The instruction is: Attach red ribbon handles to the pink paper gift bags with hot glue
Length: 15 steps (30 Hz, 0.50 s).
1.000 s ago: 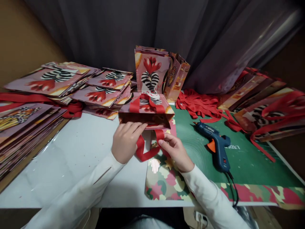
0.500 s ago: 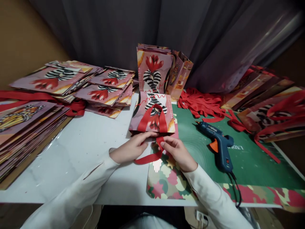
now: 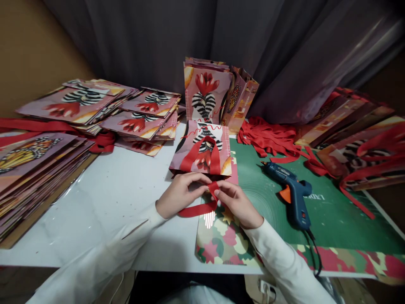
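Dark grey cloth curtain hanging behind white marbled surface. Pink paper bag with zebra-stripe and red-flower print lying at centre, mouth facing person, red ribbon handle arching across upper face. Right hand pinching flat red ribbon strip between thumb and fingers, just outside bag's mouth. Left hand hovering there too, fingers almost meeting thumb beside strip; cannot tell whether gripping. Blue glue gun lying on green mat.

Dim light leaves glare on the table.
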Each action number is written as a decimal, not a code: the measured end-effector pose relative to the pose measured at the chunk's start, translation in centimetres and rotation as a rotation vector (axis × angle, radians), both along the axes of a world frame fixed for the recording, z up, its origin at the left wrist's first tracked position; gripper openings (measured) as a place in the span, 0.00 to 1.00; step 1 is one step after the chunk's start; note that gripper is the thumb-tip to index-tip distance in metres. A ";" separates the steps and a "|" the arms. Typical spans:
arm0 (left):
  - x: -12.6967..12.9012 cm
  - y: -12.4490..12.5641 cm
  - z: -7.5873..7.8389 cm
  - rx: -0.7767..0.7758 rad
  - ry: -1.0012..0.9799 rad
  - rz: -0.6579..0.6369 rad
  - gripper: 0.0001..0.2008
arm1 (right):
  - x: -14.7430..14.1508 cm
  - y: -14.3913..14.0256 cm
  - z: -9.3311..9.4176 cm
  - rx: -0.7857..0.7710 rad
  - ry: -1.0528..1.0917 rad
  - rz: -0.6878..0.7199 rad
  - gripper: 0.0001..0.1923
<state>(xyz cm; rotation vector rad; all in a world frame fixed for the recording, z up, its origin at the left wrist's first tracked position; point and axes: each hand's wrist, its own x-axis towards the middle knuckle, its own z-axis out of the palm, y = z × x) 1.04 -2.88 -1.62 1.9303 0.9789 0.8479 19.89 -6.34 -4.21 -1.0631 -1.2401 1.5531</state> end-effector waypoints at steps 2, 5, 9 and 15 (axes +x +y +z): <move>0.0 0.0 0.1 0.023 0.018 -0.006 0.05 | 0.0 0.0 -0.1 0.017 -0.012 -0.006 0.12; 0.0 -0.1 0.2 0.043 0.027 -0.013 0.04 | 0.0 -0.1 -0.2 0.034 -0.030 -0.019 0.11; 0.0 -0.1 0.1 0.056 0.052 0.006 0.03 | -0.1 -0.2 -0.5 0.048 -0.086 -0.047 0.12; -0.1 0.2 -0.1 0.066 0.138 -0.038 0.05 | -0.2 -0.1 -1.2 0.131 -0.166 -0.068 0.10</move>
